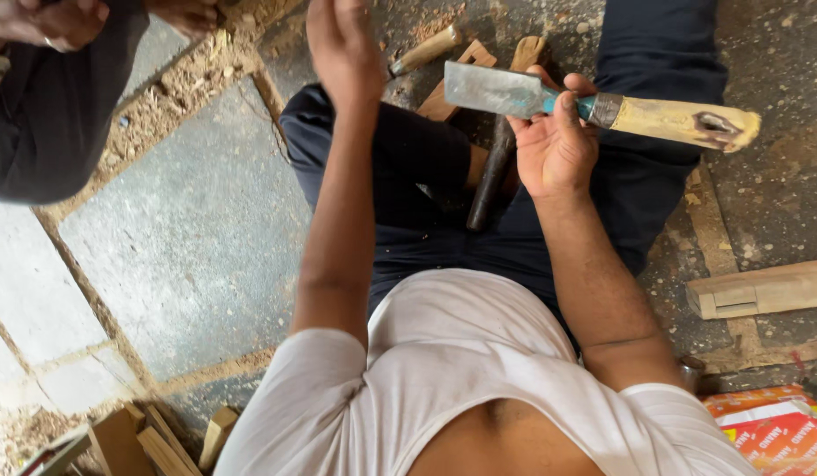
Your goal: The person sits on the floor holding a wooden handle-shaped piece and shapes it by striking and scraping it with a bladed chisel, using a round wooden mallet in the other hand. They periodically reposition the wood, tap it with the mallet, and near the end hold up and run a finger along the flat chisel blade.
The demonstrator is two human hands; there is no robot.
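Observation:
My right hand [554,145] grips a wide chisel [594,107] near the collar between its flat steel blade and pale wooden handle. The chisel lies crosswise above my lap, blade pointing left. My left hand [342,44] is raised over my left knee, holds nothing and touches nothing. Between my legs in dark trousers [408,167] a dark-handled mallet [492,172] rests on the floor. A small wooden piece [453,84] lies just beyond it, under the chisel's blade.
Another person's dark sleeve [51,115] and hands sit at the top left. A second wooden-handled tool [424,51] lies on the floor ahead. A notched timber block [761,289] is at the right, an orange packet [770,432] bottom right, and wood offcuts [148,441] bottom left.

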